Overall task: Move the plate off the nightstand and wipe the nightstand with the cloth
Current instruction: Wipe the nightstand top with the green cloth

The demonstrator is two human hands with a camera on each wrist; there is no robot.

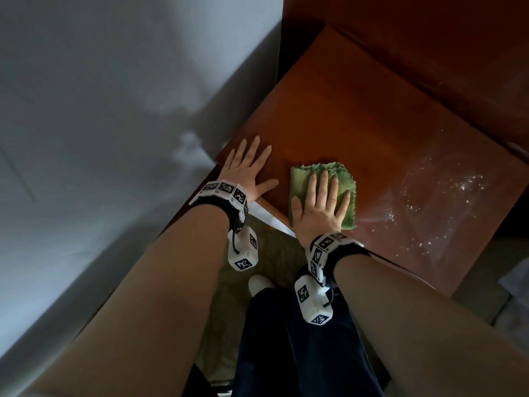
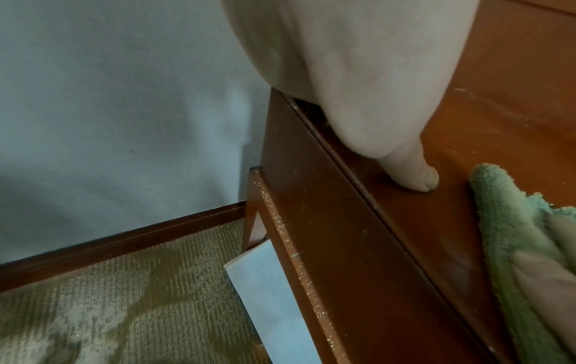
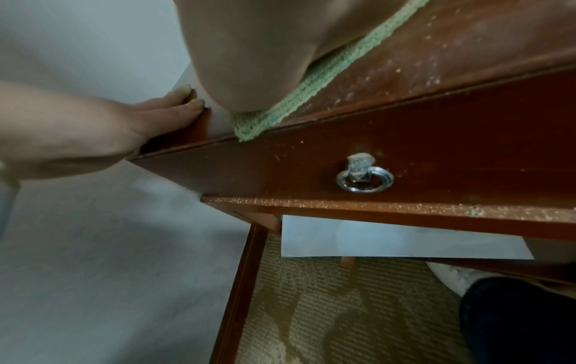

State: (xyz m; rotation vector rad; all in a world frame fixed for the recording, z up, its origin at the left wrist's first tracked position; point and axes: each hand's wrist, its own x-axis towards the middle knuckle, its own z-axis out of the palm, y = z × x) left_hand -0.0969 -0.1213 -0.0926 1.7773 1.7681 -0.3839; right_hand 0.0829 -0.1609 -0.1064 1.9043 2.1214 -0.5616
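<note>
A green fluffy cloth [image 1: 340, 179] lies on the brown wooden nightstand [image 1: 357, 116] near its front edge. My right hand [image 1: 320, 202] presses flat on the cloth with straight, spread fingers. My left hand [image 1: 249, 167] rests flat on the nightstand's front left corner, fingers straight, a little left of the cloth. In the left wrist view the left thumb [image 2: 417, 177] touches the wood beside the cloth [image 2: 511, 234]. The right wrist view shows the cloth's edge [image 3: 311, 88] under my palm at the nightstand's front edge. White crumbs [image 1: 446, 196] lie scattered over the nightstand's right part. No plate is in view.
A grey wall [image 1: 114, 110] stands close on the left. Behind the nightstand rises a dark wooden panel [image 1: 429, 38]. Below the top is a drawer front with a metal ring pull [image 3: 364, 179]. A white sheet [image 3: 389, 241] sticks out underneath, above patterned carpet [image 3: 327, 307]. My legs stand before it.
</note>
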